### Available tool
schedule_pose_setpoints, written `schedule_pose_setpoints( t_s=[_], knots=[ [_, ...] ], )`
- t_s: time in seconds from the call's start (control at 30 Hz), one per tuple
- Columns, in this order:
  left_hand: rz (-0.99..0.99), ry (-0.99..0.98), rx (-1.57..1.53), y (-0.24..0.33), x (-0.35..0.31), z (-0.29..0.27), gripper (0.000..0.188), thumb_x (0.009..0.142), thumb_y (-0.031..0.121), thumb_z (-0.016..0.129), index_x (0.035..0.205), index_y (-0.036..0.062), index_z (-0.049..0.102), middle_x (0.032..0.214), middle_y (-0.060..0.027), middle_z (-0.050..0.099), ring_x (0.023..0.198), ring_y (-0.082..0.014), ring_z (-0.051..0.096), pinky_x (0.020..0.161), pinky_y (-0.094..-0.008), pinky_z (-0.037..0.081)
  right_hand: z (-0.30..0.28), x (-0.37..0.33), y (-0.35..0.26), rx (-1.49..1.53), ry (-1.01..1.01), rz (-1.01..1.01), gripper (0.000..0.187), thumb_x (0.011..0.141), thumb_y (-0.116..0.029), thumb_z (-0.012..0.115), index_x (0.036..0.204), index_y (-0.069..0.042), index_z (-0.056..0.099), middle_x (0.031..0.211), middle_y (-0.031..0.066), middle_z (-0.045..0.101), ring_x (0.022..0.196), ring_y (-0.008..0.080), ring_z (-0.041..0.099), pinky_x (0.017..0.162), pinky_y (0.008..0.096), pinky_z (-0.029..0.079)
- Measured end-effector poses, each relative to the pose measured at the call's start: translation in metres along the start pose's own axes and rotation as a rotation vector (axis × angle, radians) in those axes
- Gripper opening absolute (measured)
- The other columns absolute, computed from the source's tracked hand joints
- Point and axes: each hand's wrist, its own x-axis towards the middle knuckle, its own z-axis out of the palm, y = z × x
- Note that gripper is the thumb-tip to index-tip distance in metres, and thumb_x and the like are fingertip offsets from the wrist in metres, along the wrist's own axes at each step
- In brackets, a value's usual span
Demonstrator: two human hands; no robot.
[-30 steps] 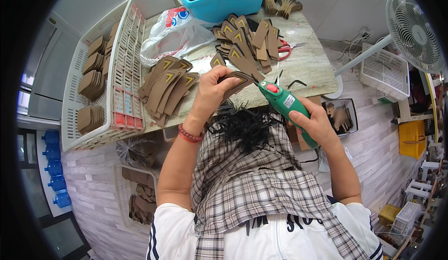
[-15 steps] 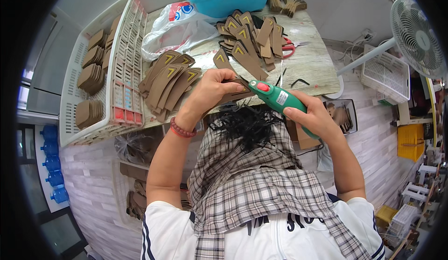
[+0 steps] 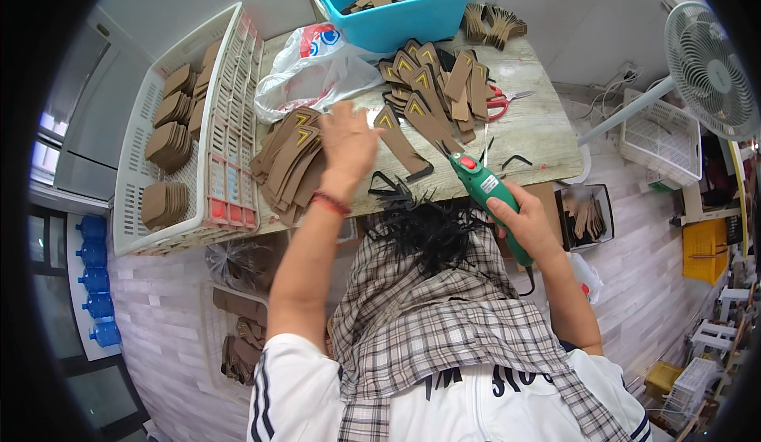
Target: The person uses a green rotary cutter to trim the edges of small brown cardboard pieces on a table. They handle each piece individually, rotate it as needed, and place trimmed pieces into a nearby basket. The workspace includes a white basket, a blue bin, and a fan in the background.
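My left hand (image 3: 349, 147), slightly blurred, is over the right edge of a pile of brown curved strips (image 3: 287, 156) with yellow chevrons. Its fingers are stretched out, and I see nothing held in them; part of the pile is hidden beneath. My right hand (image 3: 525, 224) grips green electric scissors (image 3: 485, 191) with a red button and a cord, blades pointing up and left near the table's front edge. Between the hands lies a brown strip (image 3: 403, 145) with a black end. Another heap of chevron strips (image 3: 424, 77) spreads behind it. Black trimmings (image 3: 428, 232) cover my checked apron's lap.
A white crate (image 3: 226, 137) with stacked brown pieces stands left. At the back are a blue bin (image 3: 400, 15) of strips and a plastic bag (image 3: 313, 85). Red-handled scissors (image 3: 497, 105) lie right of the heap. A fan (image 3: 709, 69) stands beyond the table's right side.
My left hand has left the electric scissors, where it held a brown strip, and moved left to the pile. The electric scissors have shifted right and down. The view has tilted slightly.
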Motion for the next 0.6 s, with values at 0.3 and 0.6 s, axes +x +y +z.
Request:
schedule_pose_setpoints(
  t_s=[0.3,0.6],
  knots=[
    [-0.486,0.024,-0.603,0.048,-0.005,0.052,0.028,0.073,0.008,0.073,0.094,-0.0024,0.058,0.099,-0.0144,0.064,0.094,-0.0282,0.057,0.086,-0.0413,0.041,0.007,-0.006,0.006,0.059,0.07,0.039,0.038,0.088,-0.03,0.064,0.113,0.0,0.06,0.075,0.0012,0.057,0.054,0.0064,0.05,0.047,0.0227,0.042],
    [-0.741,0.04,-1.72,0.078,-0.024,-0.004,0.004,0.083,0.007,0.068,0.083,0.0038,0.066,0.076,0.0017,0.064,0.062,-0.0038,0.05,0.057,-0.0214,0.038,0.021,-0.005,0.0,0.023,0.075,-0.037,0.042,0.088,-0.029,0.066,0.117,0.0,0.059,0.072,0.0007,0.058,0.053,0.0054,0.049,0.048,0.0225,0.041]
  ],
)
